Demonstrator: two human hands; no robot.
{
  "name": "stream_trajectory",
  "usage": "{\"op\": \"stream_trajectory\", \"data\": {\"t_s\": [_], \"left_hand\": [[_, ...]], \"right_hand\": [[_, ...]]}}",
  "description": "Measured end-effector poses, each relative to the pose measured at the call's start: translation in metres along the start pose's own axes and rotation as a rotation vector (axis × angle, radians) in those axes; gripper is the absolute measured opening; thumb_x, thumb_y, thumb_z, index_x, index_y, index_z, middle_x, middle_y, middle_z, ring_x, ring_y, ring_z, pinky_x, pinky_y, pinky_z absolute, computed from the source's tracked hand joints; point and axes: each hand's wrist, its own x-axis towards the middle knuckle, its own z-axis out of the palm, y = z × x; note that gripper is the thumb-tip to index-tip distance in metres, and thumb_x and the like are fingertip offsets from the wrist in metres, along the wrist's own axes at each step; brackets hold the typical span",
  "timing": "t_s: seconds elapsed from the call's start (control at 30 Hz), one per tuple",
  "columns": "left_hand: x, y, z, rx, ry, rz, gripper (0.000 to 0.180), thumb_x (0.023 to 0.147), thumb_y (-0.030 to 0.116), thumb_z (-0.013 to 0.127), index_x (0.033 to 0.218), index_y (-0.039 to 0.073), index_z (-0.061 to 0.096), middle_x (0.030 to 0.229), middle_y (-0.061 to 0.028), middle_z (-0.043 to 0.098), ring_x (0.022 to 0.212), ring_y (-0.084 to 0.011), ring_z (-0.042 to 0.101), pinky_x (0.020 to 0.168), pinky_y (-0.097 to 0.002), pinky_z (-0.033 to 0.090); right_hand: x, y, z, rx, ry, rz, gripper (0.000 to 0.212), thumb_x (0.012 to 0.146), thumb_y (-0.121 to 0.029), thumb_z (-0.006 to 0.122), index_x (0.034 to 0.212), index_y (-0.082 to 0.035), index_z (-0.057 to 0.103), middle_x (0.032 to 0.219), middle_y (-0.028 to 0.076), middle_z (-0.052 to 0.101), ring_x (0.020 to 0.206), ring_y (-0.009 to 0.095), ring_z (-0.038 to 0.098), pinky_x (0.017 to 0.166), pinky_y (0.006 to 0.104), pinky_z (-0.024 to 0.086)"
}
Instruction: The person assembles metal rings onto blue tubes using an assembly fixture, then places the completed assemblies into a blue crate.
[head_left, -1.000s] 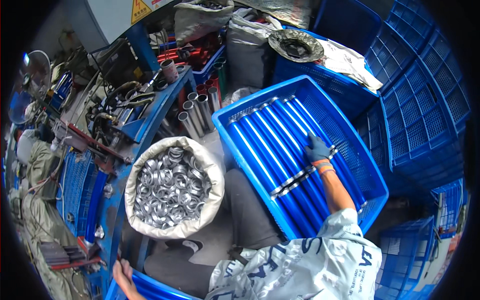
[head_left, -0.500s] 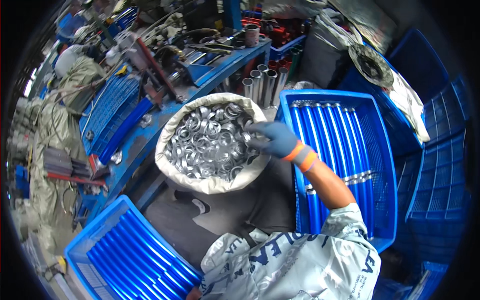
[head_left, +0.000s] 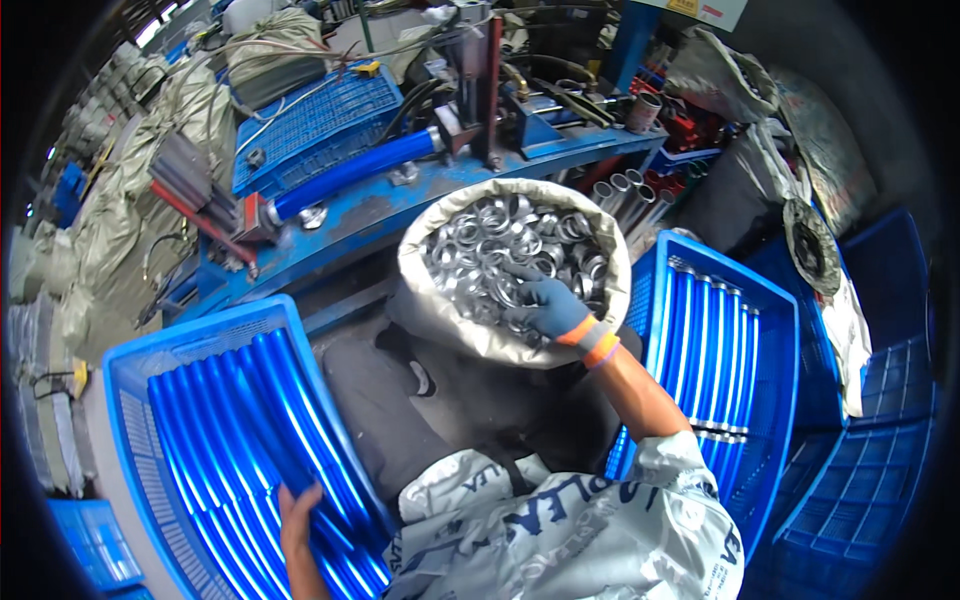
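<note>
My right hand [head_left: 552,306], in a blue-grey glove with an orange cuff, reaches into a cream sack [head_left: 415,300] full of loose silver metal rings [head_left: 490,235]. Its fingers are apart over the rings, and I see none held. At lower left, my bare left hand [head_left: 297,512] is over the blue tubes [head_left: 225,440] in a blue plastic crate [head_left: 112,400]. Its thumb and fingers are spread against the tubes; whether it touches one firmly is unclear. One darker tube there lies at a slant beside the hand.
Right of the sack stands another blue crate [head_left: 785,400] with blue tubes that have silver ends. Behind is a blue workbench [head_left: 360,225] with a clamping fixture [head_left: 465,100] and a blue tube [head_left: 355,175]. Silver pipes [head_left: 630,195] stand beneath the bench.
My view has swung left, showing more of the left crate. My right hand has moved from the sack's right rim in over the rings. My left hand has come into view over the tubes.
</note>
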Motion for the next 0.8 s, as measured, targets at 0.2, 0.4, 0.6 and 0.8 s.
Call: {"op": "stream_trajectory", "data": {"t_s": [0.2, 0.4, 0.6, 0.8], "left_hand": [[0.006, 0.241, 0.146, 0.562, 0.031, 0.547, 0.067, 0.081, 0.015, 0.089, 0.144, 0.003, 0.07, 0.115, -0.0191, 0.081, 0.103, -0.0333, 0.082, 0.098, -0.0418, 0.063], [-0.008, 0.308, 0.169, 0.928, -0.042, 0.91, 0.064, 0.072, 0.009, 0.086, 0.136, 0.01, 0.076, 0.115, -0.0163, 0.08, 0.106, -0.0416, 0.077, 0.096, -0.0494, 0.062], [-0.008, 0.314, 0.168, 1.033, -0.066, 0.987, 0.064, 0.068, 0.006, 0.085, 0.131, 0.011, 0.078, 0.107, -0.0141, 0.077, 0.103, -0.039, 0.075, 0.093, -0.0497, 0.061], [-0.002, 0.302, 0.172, 1.073, -0.054, 0.95, 0.066, 0.067, 0.007, 0.086, 0.132, 0.012, 0.077, 0.105, -0.0147, 0.076, 0.101, -0.0399, 0.075, 0.091, -0.0508, 0.061]], "right_hand": [[-0.017, -0.139, 0.0, 0.369, -0.011, 0.021, 0.104, 0.081, -0.017, 0.105, 0.17, -0.001, 0.053, 0.164, 0.016, 0.064, 0.155, 0.022, 0.056, 0.131, 0.0428, 0.043], [-0.03, -0.153, 0.001, 0.528, -0.023, -0.001, 0.126, 0.087, -0.005, 0.099, 0.186, -0.004, 0.02, 0.172, 0.018, 0.053, 0.146, 0.025, 0.064, 0.128, 0.0413, 0.048], [-0.032, -0.138, 0.021, 1.021, -0.001, 0.094, 0.121, 0.091, 0.007, 0.092, 0.186, -0.006, 0.019, 0.167, 0.016, 0.059, 0.142, 0.023, 0.066, 0.115, 0.0381, 0.058], [-0.031, -0.122, 0.021, 0.691, -0.048, 0.186, 0.078, 0.1, -0.002, 0.088, 0.171, -0.001, 0.055, 0.16, 0.012, 0.067, 0.143, 0.018, 0.064, 0.117, 0.0337, 0.055]]}}
